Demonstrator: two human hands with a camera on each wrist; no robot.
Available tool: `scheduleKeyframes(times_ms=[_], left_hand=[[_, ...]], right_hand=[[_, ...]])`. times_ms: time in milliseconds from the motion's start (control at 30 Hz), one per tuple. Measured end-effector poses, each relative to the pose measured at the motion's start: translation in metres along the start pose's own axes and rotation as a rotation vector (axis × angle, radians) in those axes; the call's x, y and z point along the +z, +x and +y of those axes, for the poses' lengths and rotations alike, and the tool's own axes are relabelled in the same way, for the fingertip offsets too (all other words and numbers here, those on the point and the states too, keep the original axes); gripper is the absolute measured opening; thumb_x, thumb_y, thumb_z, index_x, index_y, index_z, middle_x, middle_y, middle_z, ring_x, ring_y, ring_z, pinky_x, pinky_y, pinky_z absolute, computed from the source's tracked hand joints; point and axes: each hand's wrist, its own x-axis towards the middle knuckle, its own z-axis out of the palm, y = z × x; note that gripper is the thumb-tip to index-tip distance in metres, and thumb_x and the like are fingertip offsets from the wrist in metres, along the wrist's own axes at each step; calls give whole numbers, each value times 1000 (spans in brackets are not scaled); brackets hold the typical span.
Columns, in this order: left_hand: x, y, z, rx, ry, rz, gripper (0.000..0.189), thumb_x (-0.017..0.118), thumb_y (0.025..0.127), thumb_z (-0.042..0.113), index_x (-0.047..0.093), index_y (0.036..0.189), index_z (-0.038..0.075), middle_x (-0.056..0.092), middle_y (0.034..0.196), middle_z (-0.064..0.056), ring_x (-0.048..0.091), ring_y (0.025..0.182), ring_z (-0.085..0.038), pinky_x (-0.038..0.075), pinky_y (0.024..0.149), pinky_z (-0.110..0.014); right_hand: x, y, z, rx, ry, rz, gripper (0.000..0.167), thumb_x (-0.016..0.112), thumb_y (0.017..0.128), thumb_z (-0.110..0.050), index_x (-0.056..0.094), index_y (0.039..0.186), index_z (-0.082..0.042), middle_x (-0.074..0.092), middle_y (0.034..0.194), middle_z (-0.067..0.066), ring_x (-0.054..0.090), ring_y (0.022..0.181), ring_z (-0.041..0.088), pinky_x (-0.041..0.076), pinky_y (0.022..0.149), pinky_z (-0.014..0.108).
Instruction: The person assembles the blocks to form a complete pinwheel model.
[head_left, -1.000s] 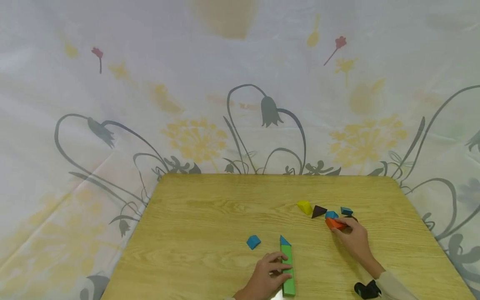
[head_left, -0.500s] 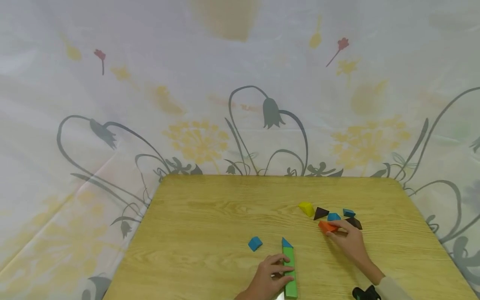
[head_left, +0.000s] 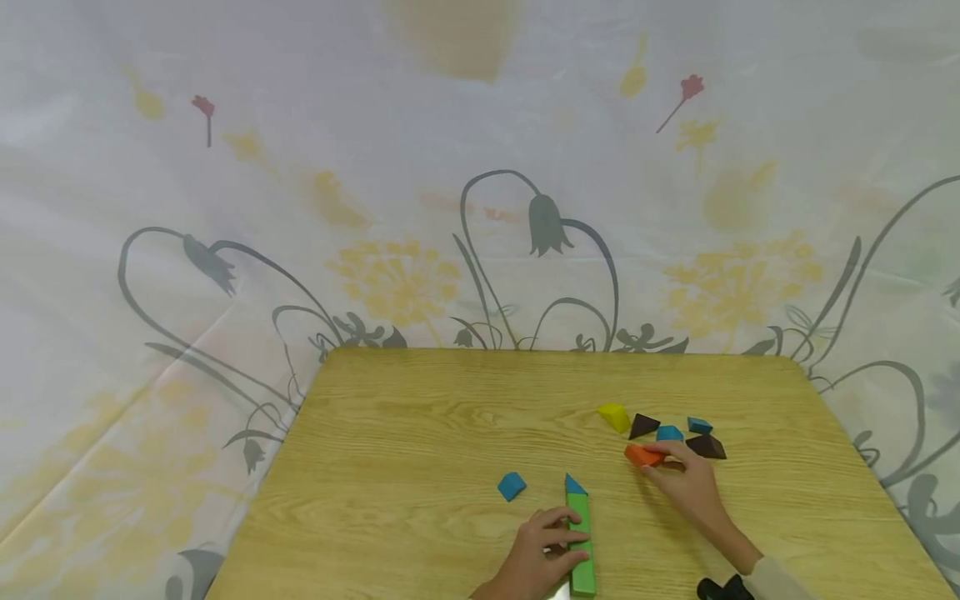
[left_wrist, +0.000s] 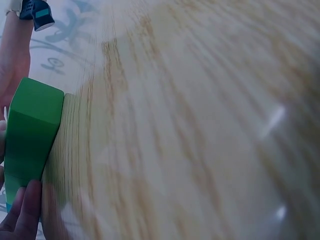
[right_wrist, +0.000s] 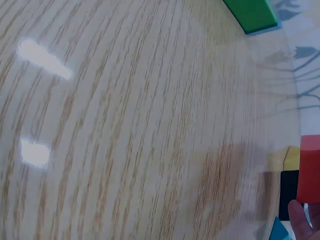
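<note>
My left hand (head_left: 529, 557) holds a long green block (head_left: 582, 577) flat on the table, its fingers curled over it from the left. At the far end of this block a blue triangular block (head_left: 575, 485) continues the line. In the left wrist view the green block (left_wrist: 32, 125) shows large, with fingertips (left_wrist: 29, 207) against its side. An orange-red block (head_left: 641, 455) is pinched between the thumb and fingers of my right hand (head_left: 696, 490). The right wrist view shows this red block (right_wrist: 311, 172) at the right edge, overlapping a black piece (right_wrist: 288, 192).
Behind the right hand lie a yellow block (head_left: 616, 417), a dark triangular block (head_left: 643, 426), blue blocks (head_left: 670, 433) (head_left: 700, 426) and another dark block (head_left: 707, 447). One blue block (head_left: 512, 486) lies left of the green one. The wooden table (head_left: 420, 417) meets a patterned curtain (head_left: 390, 167).
My right hand has moved left with the orange-red block, away from the dark block on the right, which now shows more fully. The left hand has stayed on the green block.
</note>
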Motion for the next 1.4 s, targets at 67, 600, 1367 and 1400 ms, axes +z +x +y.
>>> scheduleKeyframes(times_ms=[67,600,1367,1400], left_hand=[[0,1,1,5,11,-1,23,67,88,18,72,104,3,59,115,-5,52,93,-8,51,69,-12],[-1,3,6,-1,29,-7,22,68,87,17,73,103,3,60,113,-6,53,89,-7,50,67,-12],[-2,1,3,-37,5,-15,22,67,88,20,73,104,6,60,115,-3,51,90,-5,49,68,-12],[-3,2,4,-28,12,-10,21,68,88,18,74,103,5,60,114,-4,51,89,-6,48,68,-11]], right_hand=[[1,-1,-1,-2,12,-4,30,78,73,3,71,102,-2,66,99,11,53,88,-1,50,69,14],[16,-5,-16,-12,133,-91,28,78,77,-4,70,104,-2,65,104,14,57,91,2,55,71,25],[33,-8,-61,-31,136,-189,27,76,76,1,70,102,2,67,102,16,62,90,27,54,74,40],[34,-8,-61,-34,136,-191,27,76,76,1,70,102,2,67,102,16,62,89,27,54,74,39]])
